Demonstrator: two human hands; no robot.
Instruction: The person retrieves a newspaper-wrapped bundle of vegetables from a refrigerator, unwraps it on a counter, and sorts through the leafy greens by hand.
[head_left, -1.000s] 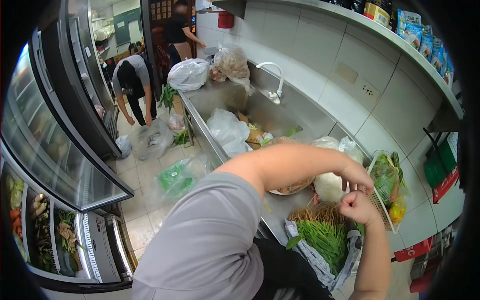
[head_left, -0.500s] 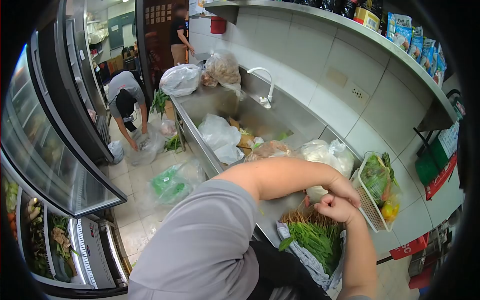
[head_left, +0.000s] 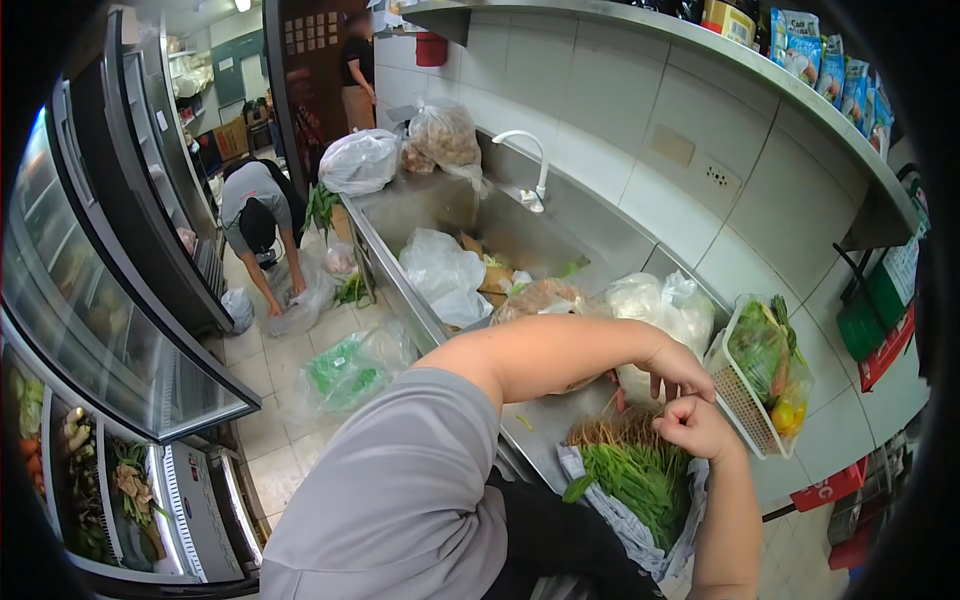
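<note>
Reaching across from the left, my left hand [head_left: 682, 372] hangs over the steel counter with its fingers loosely bent and slightly apart, and nothing visible in them. Just below it, my right hand [head_left: 695, 426] is closed in a pinch; what it holds, if anything, is too small to tell. Under and beside the hands lies a bunch of leafy greens [head_left: 630, 485] with brown roots pointing away from me, on crumpled wrapping [head_left: 625, 545]. A white plastic bag [head_left: 660, 308] sits behind my left hand.
A white basket [head_left: 742, 395] with bagged vegetables stands at the right. The sink [head_left: 400, 215] holds plastic bags and scraps. A bag with green contents [head_left: 350, 370] lies on the floor. Another person [head_left: 262, 205] bends over a bag near the open fridge door [head_left: 120, 270]. A shelf [head_left: 690, 45] overhangs.
My hands have moved slightly apart, and the fingers of my left hand now hang downward. The bending person's hands have shifted over the floor bag. The standing person's arm has lowered.
</note>
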